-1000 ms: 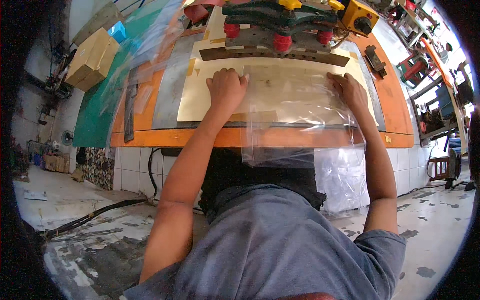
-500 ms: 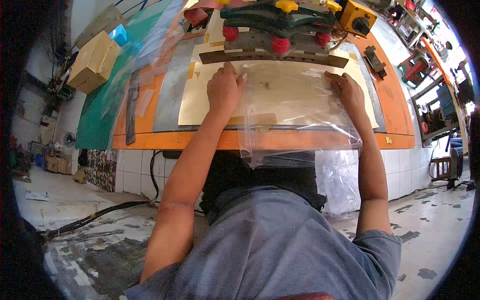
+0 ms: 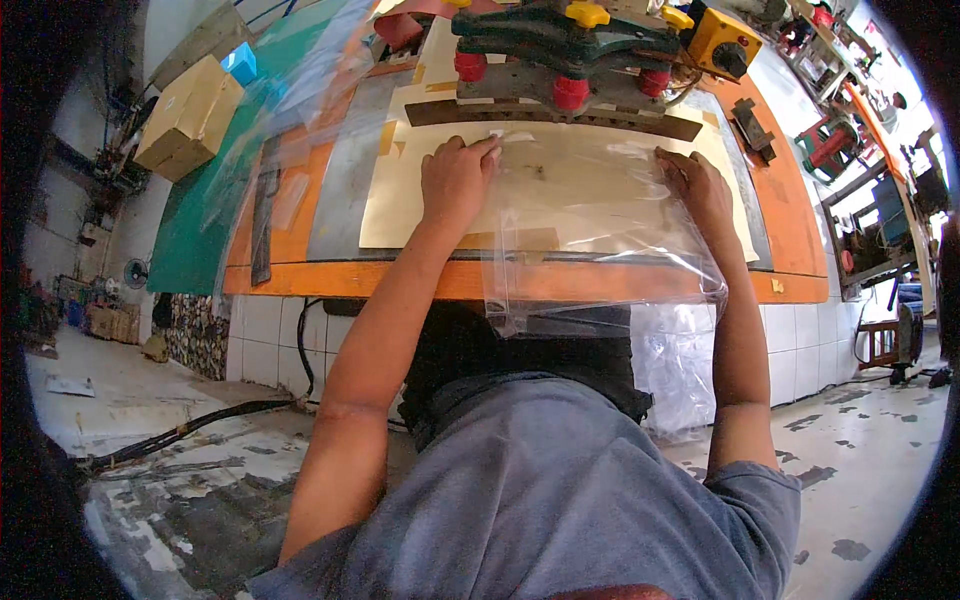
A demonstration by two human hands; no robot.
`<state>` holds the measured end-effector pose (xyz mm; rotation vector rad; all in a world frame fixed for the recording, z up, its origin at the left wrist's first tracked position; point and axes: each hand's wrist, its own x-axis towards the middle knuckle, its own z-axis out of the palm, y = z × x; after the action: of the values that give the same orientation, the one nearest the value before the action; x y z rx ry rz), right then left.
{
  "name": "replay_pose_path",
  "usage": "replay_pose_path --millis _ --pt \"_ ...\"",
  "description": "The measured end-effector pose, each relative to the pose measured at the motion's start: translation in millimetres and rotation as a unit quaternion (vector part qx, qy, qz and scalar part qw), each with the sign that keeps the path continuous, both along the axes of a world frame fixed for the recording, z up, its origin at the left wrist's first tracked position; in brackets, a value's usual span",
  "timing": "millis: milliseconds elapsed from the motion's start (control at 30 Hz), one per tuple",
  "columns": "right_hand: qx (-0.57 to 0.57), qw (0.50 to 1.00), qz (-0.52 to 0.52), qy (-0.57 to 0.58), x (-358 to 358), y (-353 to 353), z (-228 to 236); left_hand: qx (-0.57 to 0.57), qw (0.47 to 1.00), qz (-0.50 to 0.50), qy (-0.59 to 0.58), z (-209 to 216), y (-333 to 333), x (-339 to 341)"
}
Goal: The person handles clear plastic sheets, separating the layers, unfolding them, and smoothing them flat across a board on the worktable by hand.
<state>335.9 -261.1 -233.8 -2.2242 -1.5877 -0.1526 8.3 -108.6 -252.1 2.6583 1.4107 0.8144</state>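
Observation:
A clear plastic bag or sheet (image 3: 590, 215) stretches between my hands over a pale yellow board (image 3: 410, 220), its near end drooping past the table's front edge. My left hand (image 3: 458, 182) pinches its far left corner, thumb and forefinger together. On the far right corner, my right hand (image 3: 700, 188) is closed, its fingertips on the plastic's edge. Just beyond both hands sits a dark metal bar (image 3: 550, 117) under a press head (image 3: 565, 50) with red cylinders and yellow knobs. The bar and the bag's far edge lie close together; whether they touch I cannot tell.
The board rests on an orange-edged table (image 3: 350, 278). A metal strip (image 3: 264, 230) lies left, a dark metal block (image 3: 752, 130) right. A yellow control box (image 3: 722, 42) stands beside the press. A cardboard box (image 3: 190, 115) sits far left. Clear plastic (image 3: 672, 365) hangs below the table edge.
My left hand's forefinger, stretched forward before, has bent in to the bag's corner. The right hand and the bag stay nearly in place; the whole view has shifted slightly.

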Motion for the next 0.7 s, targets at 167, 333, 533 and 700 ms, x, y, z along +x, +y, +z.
replay_pose_path --millis 167,333,533,700 --pt "0.013 1.0 0.012 0.003 6 -2 1 0.014 1.0 -0.007 -0.006 -1 1 3" --pt "0.039 0.999 0.009 -0.013 5 3 -4 0.015 0.999 0.009 0.03 -1 1 1" --pt "0.048 0.998 0.024 0.014 1 -2 -2 0.032 0.999 -0.011 0.017 -1 0 -2" --pt "0.075 0.996 0.039 -0.005 10 -1 -8 0.01 0.999 -0.007 0.033 -1 2 2"
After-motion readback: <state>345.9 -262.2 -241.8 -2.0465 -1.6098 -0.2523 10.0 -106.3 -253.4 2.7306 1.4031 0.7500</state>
